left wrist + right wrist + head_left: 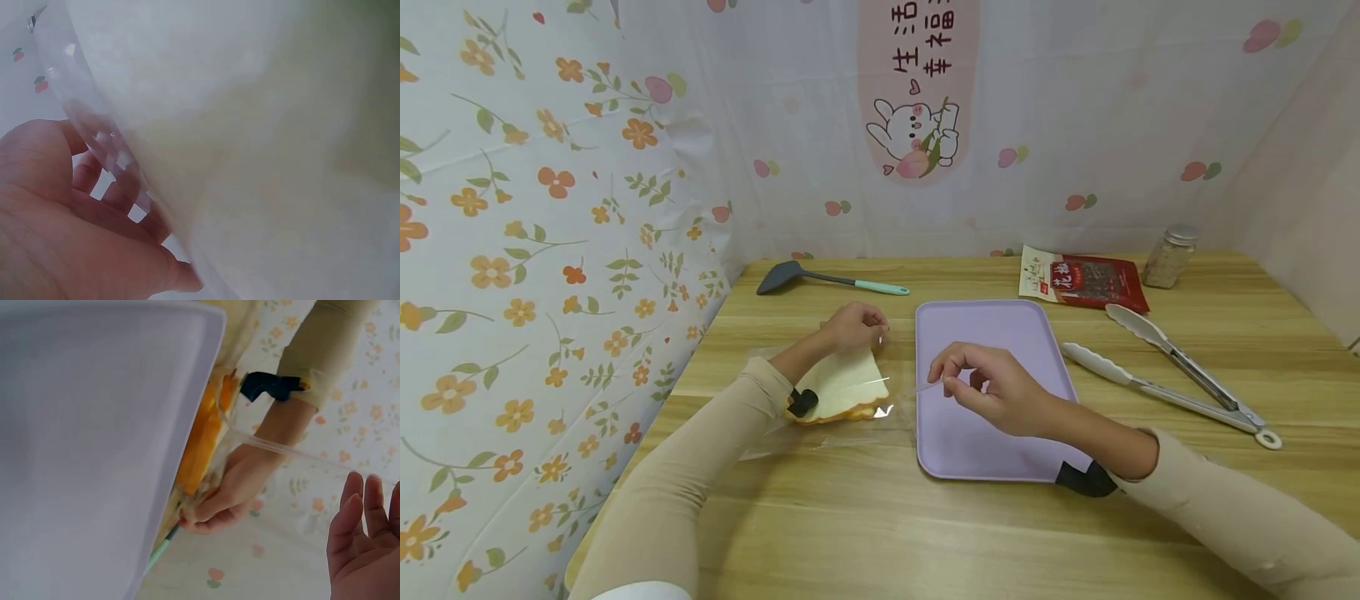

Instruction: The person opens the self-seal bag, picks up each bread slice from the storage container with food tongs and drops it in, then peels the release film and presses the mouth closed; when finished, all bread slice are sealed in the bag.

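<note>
Slices of white sandwich bread (842, 392) with a golden crust lie in a clear plastic bag (891, 429) left of the tray. My left hand (853, 327) reaches over the bread and pinches the bag's far edge, which the right wrist view also shows. In the left wrist view, the fingers (119, 194) of that hand are partly seen through the film, beside the pale bread face. Above the purple tray, my right hand (992, 387) pinches a thin, stretched edge of the bag between thumb and forefinger; in the right wrist view this film (287, 450) runs taut from the bread.
The light purple tray (992, 454) lies beneath my right hand. Metal tongs (1195, 383) with pale tips rest to its right. Behind stand a red and white spice packet (1097, 282) and a glass jar (1169, 258). A dark spatula (827, 277) with mint handle lies behind the bread.
</note>
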### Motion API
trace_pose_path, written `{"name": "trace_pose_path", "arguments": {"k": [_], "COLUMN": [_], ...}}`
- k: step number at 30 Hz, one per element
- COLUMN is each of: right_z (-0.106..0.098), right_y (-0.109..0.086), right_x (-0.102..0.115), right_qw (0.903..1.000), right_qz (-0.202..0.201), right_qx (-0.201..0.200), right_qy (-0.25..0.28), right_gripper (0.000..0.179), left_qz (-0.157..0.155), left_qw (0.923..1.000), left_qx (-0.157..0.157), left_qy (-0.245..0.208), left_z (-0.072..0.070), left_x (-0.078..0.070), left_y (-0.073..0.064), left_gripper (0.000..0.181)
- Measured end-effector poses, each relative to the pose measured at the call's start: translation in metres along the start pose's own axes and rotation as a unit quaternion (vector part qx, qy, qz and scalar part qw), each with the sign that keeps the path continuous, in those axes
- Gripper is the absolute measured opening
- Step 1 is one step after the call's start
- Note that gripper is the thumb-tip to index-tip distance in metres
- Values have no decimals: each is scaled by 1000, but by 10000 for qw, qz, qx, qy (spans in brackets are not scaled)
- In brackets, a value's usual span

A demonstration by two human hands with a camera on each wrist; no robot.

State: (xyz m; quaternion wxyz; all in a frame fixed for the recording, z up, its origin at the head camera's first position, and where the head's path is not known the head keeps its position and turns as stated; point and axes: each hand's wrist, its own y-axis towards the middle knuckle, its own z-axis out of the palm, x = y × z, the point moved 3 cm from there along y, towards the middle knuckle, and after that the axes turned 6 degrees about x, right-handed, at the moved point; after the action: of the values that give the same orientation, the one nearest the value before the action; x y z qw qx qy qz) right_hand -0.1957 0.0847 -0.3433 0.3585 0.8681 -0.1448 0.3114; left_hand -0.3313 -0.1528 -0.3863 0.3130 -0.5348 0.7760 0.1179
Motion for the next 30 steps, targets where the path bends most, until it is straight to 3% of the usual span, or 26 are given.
{"name": "trace_pose_path", "arguments": {"k": [7,11,17,23,30], "right_z": [0,2,11,12,9], "right_y": [-9,-16,-25,-31,-29], "right_x": [23,36,53,79,109], "right_qw": [9988,9951,9852,9729,9614], "right_qz": [-391,-899,-1595,-2170,-2529], "right_qx": [-60,-3,320,578,680], "right_qy": [299,408,531,550,840], "right_gripper": [31,25,7,9,16], "left_qz": [106,130,27,254,308], "left_qw": [9999,9998,10000,9993,9992], "left_qx": [25,83,8,219,140], "left_qy": [-106,-84,-16,-167,-209], "left_z": [2,2,2,5,1], "left_x": [-1,-1,2,2,2], "left_y": [-1,-1,0,1,0], "left_gripper": [16,17,15,18,17]}}
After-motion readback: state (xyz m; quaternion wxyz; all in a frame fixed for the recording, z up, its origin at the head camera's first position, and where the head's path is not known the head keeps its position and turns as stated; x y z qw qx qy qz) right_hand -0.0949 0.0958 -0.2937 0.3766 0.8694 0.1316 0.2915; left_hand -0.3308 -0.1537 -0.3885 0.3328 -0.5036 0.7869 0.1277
